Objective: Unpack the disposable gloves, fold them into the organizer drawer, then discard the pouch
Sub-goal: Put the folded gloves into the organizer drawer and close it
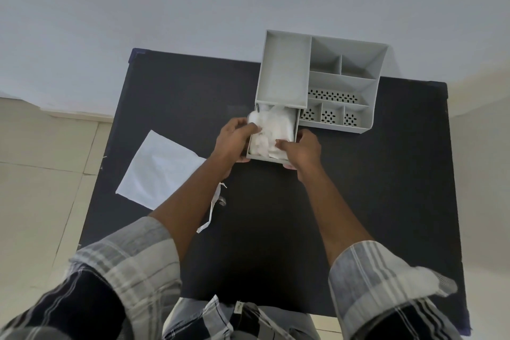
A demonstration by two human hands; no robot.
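A grey plastic organizer point(281, 72) stands at the far side of the dark table point(358, 188). Its drawer point(297, 124) is pulled out toward me and holds crumpled translucent white gloves point(278, 125). My left hand point(233, 138) lies at the drawer's left side, its fingers curled round a bunch of glove material. My right hand point(302, 146) is at the drawer's front right corner, fingers reaching in and touching the gloves. The flat white pouch point(157, 168) lies on the table to the left.
A torn white strip point(212, 208) lies on the table beside my left forearm. The organizer's right half has several open compartments point(339, 83), some with perforated floors. Pale tiled floor surrounds the table, with a wall behind it.
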